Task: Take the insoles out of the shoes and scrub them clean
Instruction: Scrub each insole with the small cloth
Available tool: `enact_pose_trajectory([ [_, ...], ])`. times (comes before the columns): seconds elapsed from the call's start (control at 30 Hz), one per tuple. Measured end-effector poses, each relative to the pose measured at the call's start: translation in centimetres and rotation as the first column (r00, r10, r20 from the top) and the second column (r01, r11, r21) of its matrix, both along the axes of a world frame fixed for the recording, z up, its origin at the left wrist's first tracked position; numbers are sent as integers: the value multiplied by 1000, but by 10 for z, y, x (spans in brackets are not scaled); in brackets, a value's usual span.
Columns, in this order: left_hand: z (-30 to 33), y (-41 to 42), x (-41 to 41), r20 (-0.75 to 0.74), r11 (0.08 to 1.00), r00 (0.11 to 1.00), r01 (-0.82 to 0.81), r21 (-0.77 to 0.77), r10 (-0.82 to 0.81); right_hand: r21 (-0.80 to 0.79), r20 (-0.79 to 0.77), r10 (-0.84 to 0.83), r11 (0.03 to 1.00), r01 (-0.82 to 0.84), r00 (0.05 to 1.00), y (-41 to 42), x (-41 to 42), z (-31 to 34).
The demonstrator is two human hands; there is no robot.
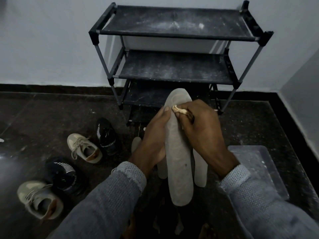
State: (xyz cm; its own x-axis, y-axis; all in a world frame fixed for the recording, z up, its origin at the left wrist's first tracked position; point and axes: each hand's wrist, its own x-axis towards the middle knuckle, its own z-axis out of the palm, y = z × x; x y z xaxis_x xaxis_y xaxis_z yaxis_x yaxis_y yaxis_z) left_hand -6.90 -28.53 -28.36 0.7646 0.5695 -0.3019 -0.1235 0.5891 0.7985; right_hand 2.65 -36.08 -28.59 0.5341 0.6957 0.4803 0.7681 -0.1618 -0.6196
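A long grey insole is held up in front of me, toe end pointing away. My left hand grips its left edge, thumb on top. My right hand pinches a small crumpled beige cloth against the insole's upper part. More pale insoles lie on the dark floor under it, partly hidden. Two beige sneakers and two black striped shoes stand on the floor at the left.
A dusty black three-shelf shoe rack stands against the white wall ahead. A clear plastic tray lies on the floor at the right. A wall corner closes in on the right side.
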Motion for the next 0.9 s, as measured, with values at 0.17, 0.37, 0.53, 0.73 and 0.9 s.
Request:
enact_pose_trajectory([
  [0.17,0,0,0,-63,996,998,-5,88,10,48,-29,-115,992,117,993,-1,14,3],
  [0.37,-2,-1,1,-48,993,998,37,114,-31,28,-39,-8,1000,9,999,2,7,0],
  [0.53,-2,1,-1,-36,993,998,57,108,-53,60,-13,-5,998,6,1000,5,7,2],
  [0.73,-4,-3,1,-36,976,992,125,179,-121,99,-41,-70,992,74,997,4,18,2],
  [0.9,-7,3,1,-10,971,994,109,215,-109,70,28,79,994,-81,996,7,12,2],
])
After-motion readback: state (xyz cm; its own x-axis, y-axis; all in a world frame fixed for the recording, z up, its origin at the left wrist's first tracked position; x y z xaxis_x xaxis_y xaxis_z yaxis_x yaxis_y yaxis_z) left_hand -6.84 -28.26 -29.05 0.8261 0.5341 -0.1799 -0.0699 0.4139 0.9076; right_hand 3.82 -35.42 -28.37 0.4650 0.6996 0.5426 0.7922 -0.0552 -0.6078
